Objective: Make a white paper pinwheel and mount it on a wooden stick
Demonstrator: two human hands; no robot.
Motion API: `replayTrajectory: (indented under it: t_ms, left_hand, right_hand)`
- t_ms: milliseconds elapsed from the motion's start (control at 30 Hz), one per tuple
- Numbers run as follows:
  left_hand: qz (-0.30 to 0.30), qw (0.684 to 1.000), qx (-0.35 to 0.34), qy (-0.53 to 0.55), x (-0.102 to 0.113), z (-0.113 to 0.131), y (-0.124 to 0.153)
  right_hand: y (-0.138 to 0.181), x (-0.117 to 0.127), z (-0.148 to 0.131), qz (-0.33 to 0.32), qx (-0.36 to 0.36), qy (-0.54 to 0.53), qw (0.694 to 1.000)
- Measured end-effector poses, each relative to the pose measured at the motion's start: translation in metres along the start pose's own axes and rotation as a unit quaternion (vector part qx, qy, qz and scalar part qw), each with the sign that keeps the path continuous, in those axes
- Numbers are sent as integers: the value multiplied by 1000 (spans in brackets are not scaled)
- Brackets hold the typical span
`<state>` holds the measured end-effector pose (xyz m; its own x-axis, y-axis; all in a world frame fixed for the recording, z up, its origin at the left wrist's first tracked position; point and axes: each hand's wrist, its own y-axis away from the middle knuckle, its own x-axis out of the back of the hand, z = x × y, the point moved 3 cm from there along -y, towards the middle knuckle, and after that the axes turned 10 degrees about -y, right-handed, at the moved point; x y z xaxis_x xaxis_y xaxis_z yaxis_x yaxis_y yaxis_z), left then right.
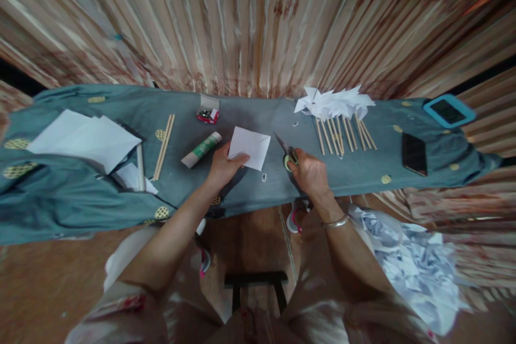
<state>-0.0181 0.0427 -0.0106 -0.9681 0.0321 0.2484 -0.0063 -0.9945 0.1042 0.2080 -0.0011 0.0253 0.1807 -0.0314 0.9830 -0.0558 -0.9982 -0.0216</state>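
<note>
Two hands: paper square (249, 147), scissors (287, 151)

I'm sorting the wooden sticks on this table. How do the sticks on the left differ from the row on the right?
The left sticks are few, two or three lying close together and bare; the right sticks are many, fanned in a row. The left sticks have nothing at their tips, while the right sticks run up under white paper pinwheels. The left sticks lie left of the glue stick; the right sticks lie beyond the right hand. Both look like the same pale wood.
</note>
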Motion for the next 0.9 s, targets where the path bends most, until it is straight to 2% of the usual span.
replayTrajectory:
  t_ms: [133, 267, 333, 467, 533, 633, 767, 900]
  left_hand:
    - [-37, 994, -46, -89, 3, 3, 2]
    - [-32, 978, -115, -170, 21, 9, 7]
    - [4, 966, -147, -214, 38, 12, 9]
    - [106, 908, -203, -350, 76, 8, 10]
    - [127, 881, -203, -408, 90, 1, 10]
    - [107, 866, -171, -458, 99, -11, 11]
    - [74, 857, -148, -488, 101, -18, 13]
    - [85, 870, -113, -471, 104, -16, 12]
  right_hand:
    - [0, 2, -1, -1, 4, 3, 1000]
    - [0, 2, 1, 5, 14, -5, 1000]
    - [0, 2, 2, 10, 16, -10, 1000]
    - [-1, 2, 2, 28, 19, -25, 999]
    - [-2, 2, 2, 47, 27, -39, 998]
    - [-3, 0, 2, 87, 42, -60, 993]
    - [-5, -6, 1, 134, 72, -89, 984]
    - [-7, -11, -5, 149, 105, -135, 974]
